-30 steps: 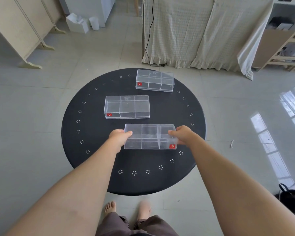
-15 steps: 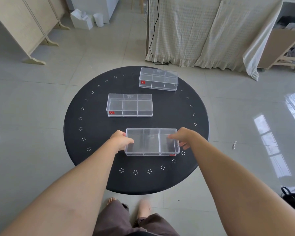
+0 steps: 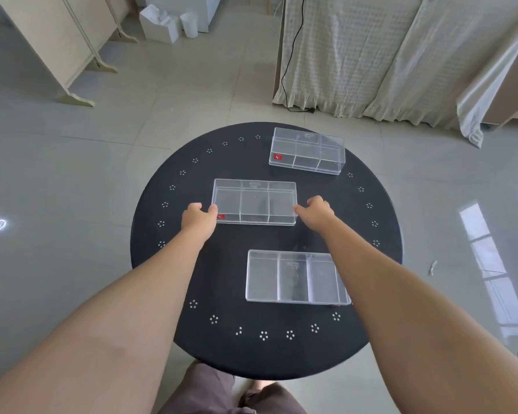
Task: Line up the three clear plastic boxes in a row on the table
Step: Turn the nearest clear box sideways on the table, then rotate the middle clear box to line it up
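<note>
- Here, a round black table [image 3: 168, 264] is standing on a pale tiled floor [image 3: 72, 162], and every place below is given from the table's middle.
- The middle box [image 3: 254, 202] is lying flat just beyond and slightly left of the middle, its long side running left to right, a red sticker [image 3: 220, 216] showing at its near left corner.
- The left hand [image 3: 198, 217] is pressing against that box's left end, thumb tip touching the near left corner, fingers curled.
- The right hand [image 3: 317, 211] is touching the right end of the same box, fingers curled against its wall; the two hands are clamping the box between them, one at each short end.
- The near box [image 3: 293, 277] is sitting flat on the near side of the middle, a little to the right, free of both hands; the right forearm is crossing over its right end.
- The far box [image 3: 307, 150] is resting by the table's far rim, right of the middle, turned slightly off the line of the other two.
- The three boxes are lying well apart from one another, staggered rather than lined up.
</note>
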